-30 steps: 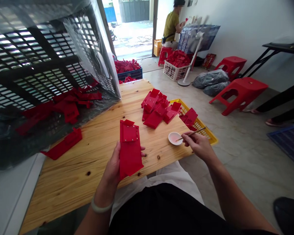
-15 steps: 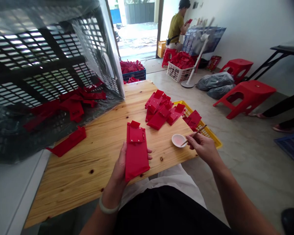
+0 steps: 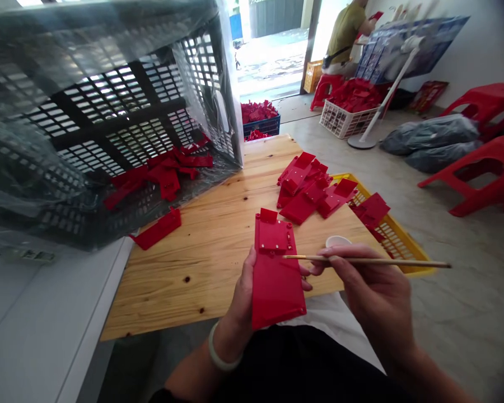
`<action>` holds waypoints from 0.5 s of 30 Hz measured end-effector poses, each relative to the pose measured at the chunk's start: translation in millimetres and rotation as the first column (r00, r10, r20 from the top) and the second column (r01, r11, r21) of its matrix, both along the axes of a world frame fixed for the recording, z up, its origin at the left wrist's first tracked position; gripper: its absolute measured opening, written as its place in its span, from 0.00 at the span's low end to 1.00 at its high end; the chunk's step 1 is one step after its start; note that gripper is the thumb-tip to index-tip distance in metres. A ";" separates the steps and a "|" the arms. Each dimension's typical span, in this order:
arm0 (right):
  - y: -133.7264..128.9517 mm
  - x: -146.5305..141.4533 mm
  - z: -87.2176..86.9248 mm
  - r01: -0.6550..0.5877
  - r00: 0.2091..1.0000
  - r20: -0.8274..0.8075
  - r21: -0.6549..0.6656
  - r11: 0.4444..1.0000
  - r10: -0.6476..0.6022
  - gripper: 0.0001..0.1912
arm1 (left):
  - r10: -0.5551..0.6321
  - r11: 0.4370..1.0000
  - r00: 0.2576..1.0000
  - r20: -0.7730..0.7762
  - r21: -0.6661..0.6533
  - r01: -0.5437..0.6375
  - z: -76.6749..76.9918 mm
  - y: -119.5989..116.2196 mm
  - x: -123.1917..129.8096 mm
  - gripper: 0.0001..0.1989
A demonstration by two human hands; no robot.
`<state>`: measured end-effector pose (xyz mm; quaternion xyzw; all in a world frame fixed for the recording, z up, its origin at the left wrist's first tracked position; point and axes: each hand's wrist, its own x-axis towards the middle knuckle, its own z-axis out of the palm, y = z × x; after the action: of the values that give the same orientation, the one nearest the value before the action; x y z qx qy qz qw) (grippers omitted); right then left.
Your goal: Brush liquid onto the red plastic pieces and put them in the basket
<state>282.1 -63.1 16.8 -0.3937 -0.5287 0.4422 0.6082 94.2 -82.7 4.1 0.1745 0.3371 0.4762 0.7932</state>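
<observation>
"Moved up from the dish, has it, that right hand [image 3: 373,285]?"

"Yes, and the thin stick [image 3: 361,259] now lies level, tip pointing left, tail sticking out to the right."

"Start from the left. What's there?"

"A black crate [image 3: 109,123] wrapped in clear plastic, with red pieces [image 3: 163,173] heaped on the sheet at its foot. One loose red bit [image 3: 157,228] lies on the wooden board [image 3: 210,235]."

"And the left hand [image 3: 243,296]?"

"Its fingers curl behind a red plastic piece [image 3: 275,280], thumb pressed on the near edge. The piece stands tilted up above the board, its long side running away from the person."

"So the stick crosses it?"

"Right across, below the small raised plate. The right hand is pinching the stick between thumb and fingers, and it's the nearer hand to the tip. Whether the tip touches the red surface is hard to say from up here."

"Further right?"

"A white dish [image 3: 337,241], mostly hidden behind those fingers, then a red pile [image 3: 306,187] on the board, a yellow crate [image 3: 397,240] under its edge, and a red stool [image 3: 479,173] on the floor."
</observation>
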 end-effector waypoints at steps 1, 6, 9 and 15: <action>0.9 -2.6 -1.0 -0.017 1.000 -0.002 0.020 1.000 0.017 0.04 | -0.002 1.000 1.000 -0.003 -0.002 0.002 1.3 -1.2 0.2 0.41; 4.5 -7.8 0.0 -0.131 0.991 -0.009 0.095 0.987 0.132 0.09 | 0.023 0.998 0.999 -0.042 -0.050 -0.025 8.6 -5.3 0.9 0.43; 5.0 -8.3 0.6 -0.097 0.995 0.038 0.125 0.987 0.093 0.10 | 0.028 0.998 0.998 -0.058 -0.063 -0.032 10.9 -5.3 1.8 0.44; 3.9 -5.4 -1.8 -0.096 0.992 0.094 0.124 0.988 0.084 0.11 | 0.019 0.998 0.998 -0.056 -0.053 -0.022 11.9 -3.3 3.4 0.46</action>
<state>276.6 -59.2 15.0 -0.3486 -0.5998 0.4163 0.5877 97.6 -86.0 16.0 0.1627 0.3737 0.4700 0.7829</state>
